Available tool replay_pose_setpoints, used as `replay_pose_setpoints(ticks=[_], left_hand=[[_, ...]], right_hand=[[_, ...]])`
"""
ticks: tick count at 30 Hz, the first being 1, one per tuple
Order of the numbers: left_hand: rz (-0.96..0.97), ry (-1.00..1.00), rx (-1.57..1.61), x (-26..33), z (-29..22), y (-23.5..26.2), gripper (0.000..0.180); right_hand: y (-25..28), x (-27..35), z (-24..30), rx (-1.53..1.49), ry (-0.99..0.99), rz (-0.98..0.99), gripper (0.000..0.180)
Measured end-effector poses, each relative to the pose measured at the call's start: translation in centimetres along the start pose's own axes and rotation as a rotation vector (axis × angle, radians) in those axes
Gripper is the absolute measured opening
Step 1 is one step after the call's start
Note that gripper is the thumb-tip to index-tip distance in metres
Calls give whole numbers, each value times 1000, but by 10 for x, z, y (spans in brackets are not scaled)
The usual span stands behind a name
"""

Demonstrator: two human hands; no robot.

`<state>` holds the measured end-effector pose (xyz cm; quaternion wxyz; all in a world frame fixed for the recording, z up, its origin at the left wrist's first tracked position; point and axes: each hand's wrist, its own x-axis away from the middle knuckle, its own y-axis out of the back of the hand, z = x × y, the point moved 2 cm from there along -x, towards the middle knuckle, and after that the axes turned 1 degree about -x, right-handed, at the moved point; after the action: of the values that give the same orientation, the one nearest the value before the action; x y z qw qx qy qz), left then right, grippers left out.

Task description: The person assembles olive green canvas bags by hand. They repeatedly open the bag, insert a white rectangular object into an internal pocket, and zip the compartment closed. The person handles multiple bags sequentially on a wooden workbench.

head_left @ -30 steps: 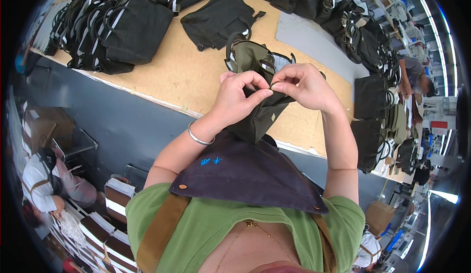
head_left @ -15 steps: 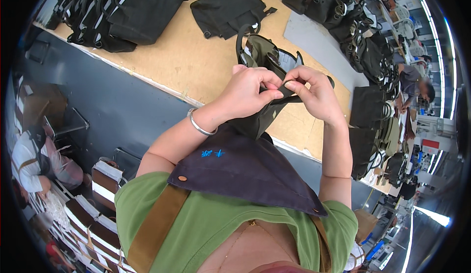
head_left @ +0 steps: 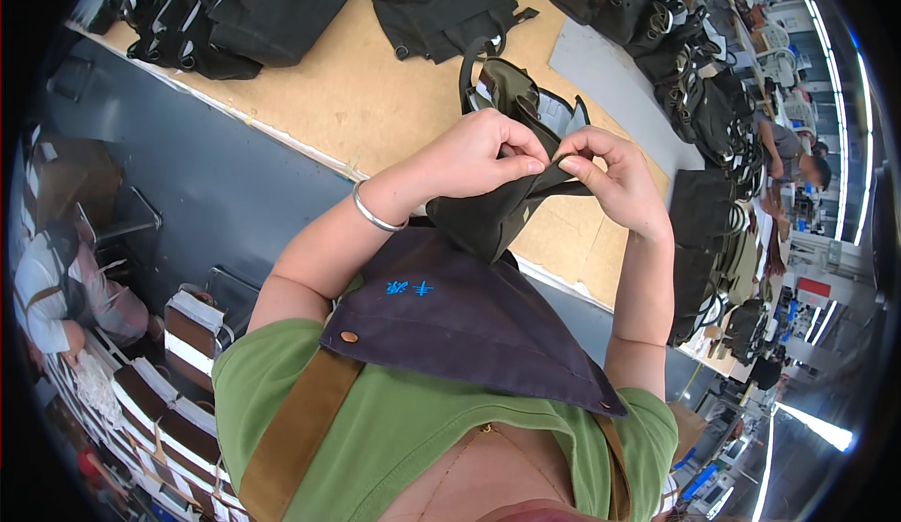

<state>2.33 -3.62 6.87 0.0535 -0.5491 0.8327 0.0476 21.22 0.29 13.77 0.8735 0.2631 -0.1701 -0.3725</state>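
A dark olive-black bag (head_left: 483, 219) stands at the near edge of the table, its mouth open and showing an olive and pale grey lining. Its looped handle rises on the far side. My left hand (head_left: 483, 154) pinches the upper edge of the bag between thumb and fingers. Right beside it, my right hand (head_left: 615, 179) pinches the same edge, with the fingertips of both hands almost touching. Whatever small part lies between the fingertips is too hidden to make out.
On the tan tabletop (head_left: 310, 99) a flat black bag (head_left: 441, 10) lies beyond my hands. Piled black bags (head_left: 282, 15) stand at the far left, more black bags (head_left: 699, 99) at the right. A grey board (head_left: 610, 81) lies on the table. Two people sit farther off.
My left hand has shifted its pinch a little along the bag's edge, and its wrist is raised. The bag's near side has swung slightly toward the left.
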Motion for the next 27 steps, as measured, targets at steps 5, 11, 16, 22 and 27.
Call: replay_pose_setpoints(ticks=[5,11,16,22,27], left_hand=[[-33,27,-13,0,-1,-2,10],[-227,-169,-331,9,-7,-11,7],[-288,-257,-278,9,0,-13,8],[-244,-143,-150,8,-1,-12,11],[-299,-99,-76,11,8,-9,12]], right_hand=[[0,-4,3,36,17,8,10],[-4,-6,8,75,-48,-12,12],[-5,-9,8,102,-23,-19,12],[-7,-9,7,78,-25,-7,12],[-6,-10,6,26,-55,-12,17]])
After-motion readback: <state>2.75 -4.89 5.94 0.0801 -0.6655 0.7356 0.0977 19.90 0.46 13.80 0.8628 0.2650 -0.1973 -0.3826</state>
